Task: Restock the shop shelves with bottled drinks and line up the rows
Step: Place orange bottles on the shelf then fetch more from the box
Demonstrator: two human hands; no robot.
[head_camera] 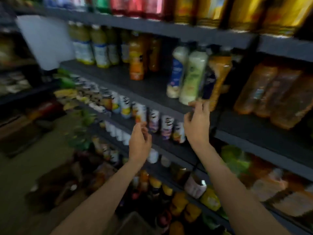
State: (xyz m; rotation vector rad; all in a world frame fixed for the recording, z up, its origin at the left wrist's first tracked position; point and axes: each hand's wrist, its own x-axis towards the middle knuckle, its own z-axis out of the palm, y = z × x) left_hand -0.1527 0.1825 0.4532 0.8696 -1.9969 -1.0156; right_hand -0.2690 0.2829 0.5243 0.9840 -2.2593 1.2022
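**Placing one bottle on the middle shelf while a second one waits**

Starting at the far left, a white plastic bag (45, 41) hangs beside the shelving. Next to it, on the middle shelf (149, 87), yellow-green bottles with white labels (91, 46) stand at the back, then the orange juice bottles (137, 60), with bare shelf in front of them. I judge this bare strip is why restocking is needed here.

On the shelf below, a long row of small bottles with white labels (125, 107) runs along the front edge, facing outward so that a customer can read them. The left hand (139, 143) is raised in front of this row and its fingers seem curled round a small bottle with an orange and white label (141, 114), held upright. The blur makes the grip uncertain. It probably waits there for its turn.

Further right, the right hand (197, 122) grips the base of a tall orange bottle with a dark label (216, 80), which leans to the left and touches the pale green bottle (193, 77). A white bottle with a blue label (177, 73) stands just left of that. Holding it from below lets the person push it onto the shelf beside its neighbours. It is not yet upright.

At the far right, large amber bottles (271, 92) fill their own section.
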